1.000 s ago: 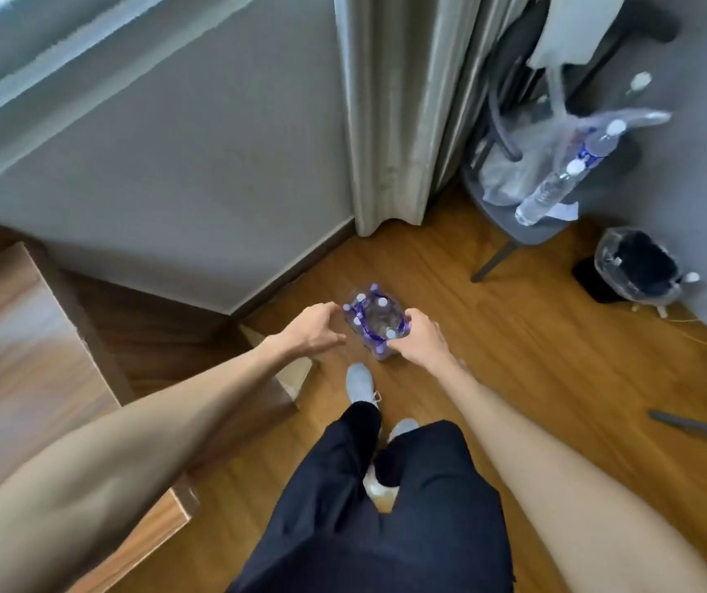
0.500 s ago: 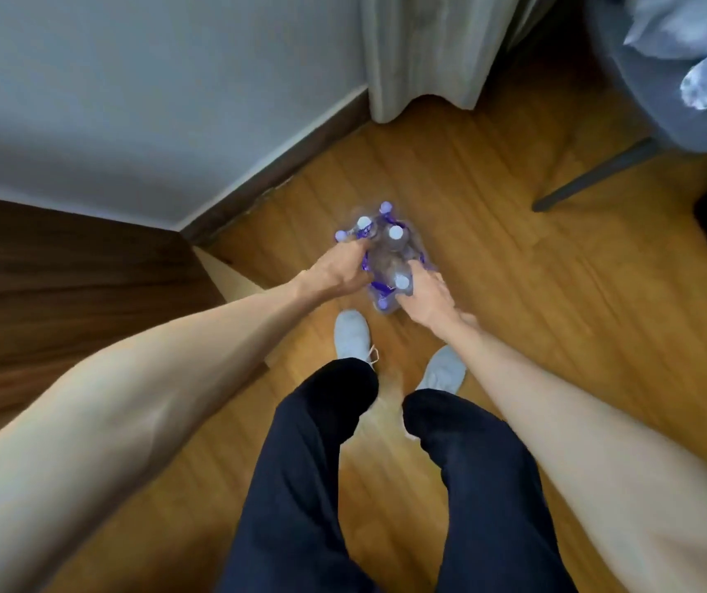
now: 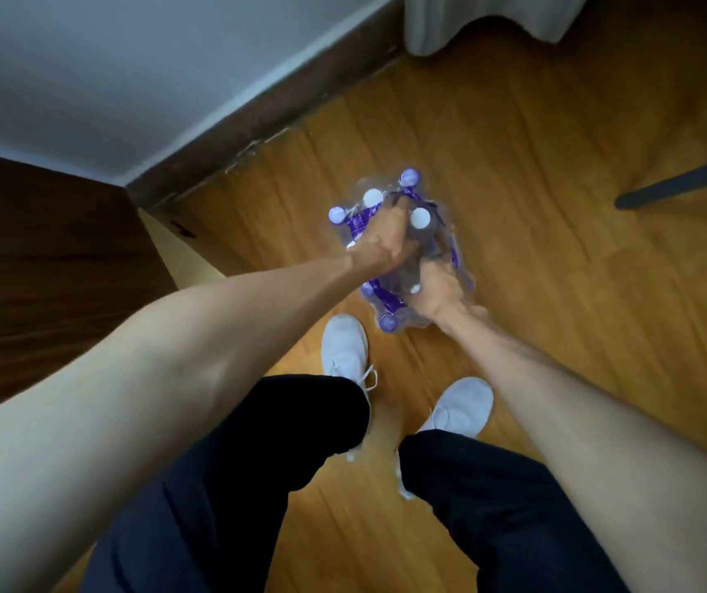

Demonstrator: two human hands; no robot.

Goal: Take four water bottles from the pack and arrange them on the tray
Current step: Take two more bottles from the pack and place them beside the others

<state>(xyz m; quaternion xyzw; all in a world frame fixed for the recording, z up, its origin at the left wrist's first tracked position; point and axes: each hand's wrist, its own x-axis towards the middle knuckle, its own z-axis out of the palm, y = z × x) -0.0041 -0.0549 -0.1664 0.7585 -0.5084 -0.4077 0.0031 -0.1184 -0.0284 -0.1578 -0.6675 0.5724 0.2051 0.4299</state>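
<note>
A shrink-wrapped pack of water bottles [image 3: 441, 233] with white caps and purple labels stands on the wooden floor in front of my feet. My left hand [image 3: 386, 239] reaches into the top of the pack, fingers closed among the bottle necks and wrap. At the pack's near right side my right hand [image 3: 437, 293] grips the plastic wrap and a bottle. Several caps show around my hands; the rest of the bottles are hidden under them. No tray is in view.
A dark wooden cabinet [image 3: 43, 258] stands at the left, close to the pack. The grey wall and dark baseboard [image 3: 266, 117] run behind it. A curtain hem [image 3: 471, 19] hangs at the top, and a chair leg [image 3: 681, 186] crosses the right edge.
The camera has dropped closer to the floor. Both hands have gone from the pack's sides onto and into its top, closing on the wrap and bottles.
</note>
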